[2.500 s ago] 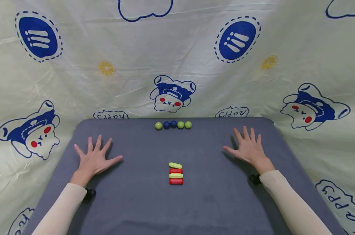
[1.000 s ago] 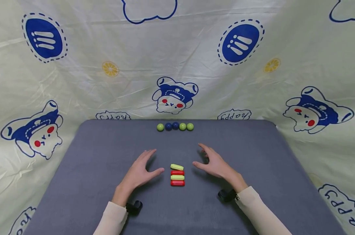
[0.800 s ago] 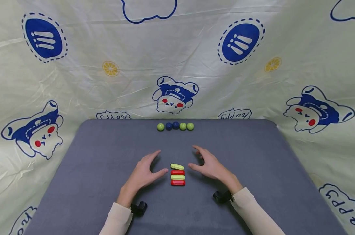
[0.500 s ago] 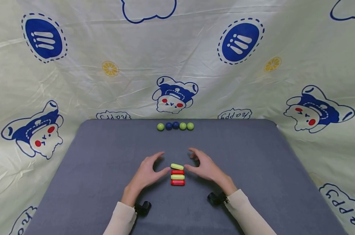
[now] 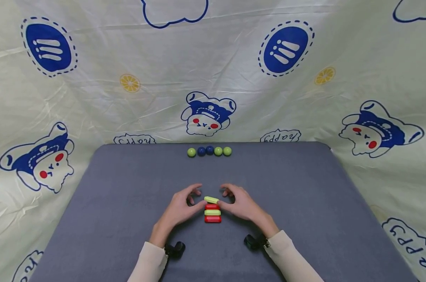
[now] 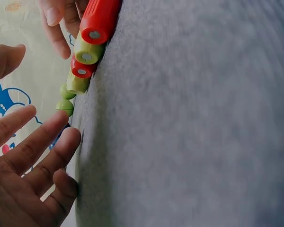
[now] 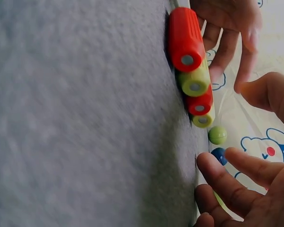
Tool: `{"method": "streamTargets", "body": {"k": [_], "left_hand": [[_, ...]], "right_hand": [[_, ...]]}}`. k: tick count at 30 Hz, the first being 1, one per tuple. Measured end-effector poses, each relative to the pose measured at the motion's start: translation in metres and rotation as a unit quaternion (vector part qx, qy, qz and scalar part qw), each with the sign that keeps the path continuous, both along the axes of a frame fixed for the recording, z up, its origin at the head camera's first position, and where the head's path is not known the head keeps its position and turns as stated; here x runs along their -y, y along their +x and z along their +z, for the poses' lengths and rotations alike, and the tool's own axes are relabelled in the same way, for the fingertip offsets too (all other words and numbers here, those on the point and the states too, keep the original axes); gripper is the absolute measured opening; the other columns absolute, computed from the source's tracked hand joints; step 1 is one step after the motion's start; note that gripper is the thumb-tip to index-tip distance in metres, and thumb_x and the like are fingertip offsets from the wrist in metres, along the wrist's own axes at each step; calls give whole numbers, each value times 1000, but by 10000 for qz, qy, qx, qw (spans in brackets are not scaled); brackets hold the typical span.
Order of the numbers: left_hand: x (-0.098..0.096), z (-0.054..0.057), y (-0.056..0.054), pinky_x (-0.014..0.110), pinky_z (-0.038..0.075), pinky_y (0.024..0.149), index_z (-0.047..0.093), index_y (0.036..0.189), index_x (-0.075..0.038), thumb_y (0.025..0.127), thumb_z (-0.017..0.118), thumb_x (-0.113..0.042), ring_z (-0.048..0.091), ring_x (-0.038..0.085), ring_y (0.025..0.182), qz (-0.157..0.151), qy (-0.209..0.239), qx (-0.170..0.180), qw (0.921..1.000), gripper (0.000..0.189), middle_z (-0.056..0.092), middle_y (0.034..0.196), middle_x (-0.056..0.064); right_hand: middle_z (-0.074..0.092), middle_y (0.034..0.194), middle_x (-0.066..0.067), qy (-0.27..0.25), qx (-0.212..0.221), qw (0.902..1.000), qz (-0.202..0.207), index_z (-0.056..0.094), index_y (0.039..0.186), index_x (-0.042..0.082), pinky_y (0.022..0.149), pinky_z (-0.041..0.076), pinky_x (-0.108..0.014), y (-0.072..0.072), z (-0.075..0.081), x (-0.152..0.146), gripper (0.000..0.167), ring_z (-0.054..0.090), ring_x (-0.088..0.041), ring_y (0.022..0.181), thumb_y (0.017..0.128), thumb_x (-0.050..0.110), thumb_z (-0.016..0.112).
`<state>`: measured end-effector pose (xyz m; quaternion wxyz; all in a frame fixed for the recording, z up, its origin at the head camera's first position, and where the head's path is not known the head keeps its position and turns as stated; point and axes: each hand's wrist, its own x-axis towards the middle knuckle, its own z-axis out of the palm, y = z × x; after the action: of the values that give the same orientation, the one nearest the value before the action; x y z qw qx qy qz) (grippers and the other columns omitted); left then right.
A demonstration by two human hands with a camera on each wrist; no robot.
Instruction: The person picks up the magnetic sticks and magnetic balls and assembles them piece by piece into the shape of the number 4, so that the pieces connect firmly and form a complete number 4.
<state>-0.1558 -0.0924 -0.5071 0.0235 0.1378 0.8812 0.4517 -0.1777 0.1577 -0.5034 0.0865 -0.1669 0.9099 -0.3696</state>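
Observation:
Short ribbed plastic rods with metal discs in their ends lie side by side at the middle of the table. From the near side they run red (image 5: 213,219), pale yellow (image 5: 212,212), red (image 5: 212,206), then a slightly slanted pale yellow rod (image 5: 211,199) at the far end. My left hand (image 5: 181,205) is at the left of this row, fingers spread and loosely bent. Opposite it, my right hand (image 5: 242,203) curves in from the right. Both thumbs are close to the far rod's ends; whether they touch it, I cannot tell. Neither hand grips anything.
A row of green balls (image 5: 191,152) and blue balls (image 5: 210,150) stands near the back edge of the grey table (image 5: 135,172). Behind it hangs a pale sheet (image 5: 163,78) printed with cartoon figures. Each wrist wears a black camera (image 5: 177,250).
Both hands have come inward from the table's two sides and now face each other round the far end of the row. Their fingers have become more bent. Rods and balls have stayed put.

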Motion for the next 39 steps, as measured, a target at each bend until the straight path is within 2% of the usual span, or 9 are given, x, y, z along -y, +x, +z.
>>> {"method": "streamTargets", "body": {"k": [5,9,14,20,24,30,39], "left_hand": [[-3,-3,-1,26,44,67,60,143,-15,93,76,-39,55,9,74,-96,88,-25,9999,58,71,115,2],[-5,-7,-1,25,45,66,59,144,-14,95,75,-35,55,7,73,-210,65,-17,9998,56,71,116,2],[-5,-7,-2,25,46,68,59,143,-12,96,75,-30,56,7,74,-312,8,-7,9995,53,73,116,3],[-7,-6,-4,24,46,68,64,137,-10,99,70,-20,55,8,74,-302,-47,78,9995,40,72,113,3],[-10,-5,-7,24,46,65,68,131,-8,100,68,-15,53,8,72,-258,-202,-1,9995,31,72,110,4],[-12,-3,-7,24,46,66,75,115,-10,98,70,-12,53,9,73,-197,-351,-121,9991,18,73,107,4],[-17,-3,-8,23,45,63,76,106,-12,97,72,-12,50,8,69,-172,-495,-208,9984,10,70,97,1]], "right_hand": [[66,103,7,55,-123,9999,13,65,132,14,95,46,-46,3,-3,6,46,56,-17,103,93,36,75],[64,99,9,116,-116,9999,39,67,129,14,93,45,-44,3,-4,9,42,53,-17,101,92,33,75],[62,95,9,153,-134,9997,143,69,125,13,89,43,-41,2,-4,10,36,50,-16,96,93,30,73],[61,92,10,188,-188,9993,274,72,116,16,85,41,-37,2,-5,10,26,48,-15,92,95,30,71],[61,90,10,231,-268,9989,320,73,109,19,82,39,-35,1,-5,10,17,47,-14,89,96,29,71],[60,87,11,277,-277,9986,356,74,104,19,80,39,-32,0,-4,10,12,47,-13,87,96,28,70],[64,85,11,122,-386,9981,457,75,101,16,79,41,-31,-3,-5,10,9,49,-13,86,98,22,68]]}}
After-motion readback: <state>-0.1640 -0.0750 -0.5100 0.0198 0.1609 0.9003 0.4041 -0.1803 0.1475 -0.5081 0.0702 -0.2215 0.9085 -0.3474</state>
